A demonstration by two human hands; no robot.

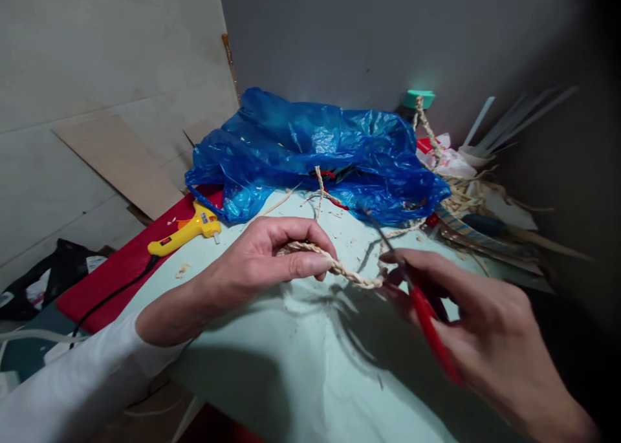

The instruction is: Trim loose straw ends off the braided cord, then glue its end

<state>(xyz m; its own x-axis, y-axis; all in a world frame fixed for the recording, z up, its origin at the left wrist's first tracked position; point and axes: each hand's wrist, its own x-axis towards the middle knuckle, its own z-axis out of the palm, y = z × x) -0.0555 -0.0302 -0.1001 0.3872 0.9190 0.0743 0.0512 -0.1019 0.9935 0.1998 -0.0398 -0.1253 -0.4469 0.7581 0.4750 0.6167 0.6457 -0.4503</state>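
My left hand [272, 252] pinches a braided cord of pale straw-like fibre [356, 276] between thumb and fingers. The cord sags and runs across to my right hand [478, 313], whose fingertips are at its far end. That same hand is closed around a pair of red-handled scissors [429, 330], slightly blurred, their dark narrow blades pointing up and to the left, past the cord. Whether the blades touch the cord I cannot tell. Beyond the hands, a short piece of thin braid [320, 191] lies on the pale green sheet [310, 359].
A crumpled blue plastic bag [310, 136] spreads along the back. At left, a yellow glue gun [187, 231] with a black cable lies by the red surface [140, 262]. Straw strips [468, 200] and white sticks [514, 129] crowd the back right. Cardboard [119, 165] leans at the wall.
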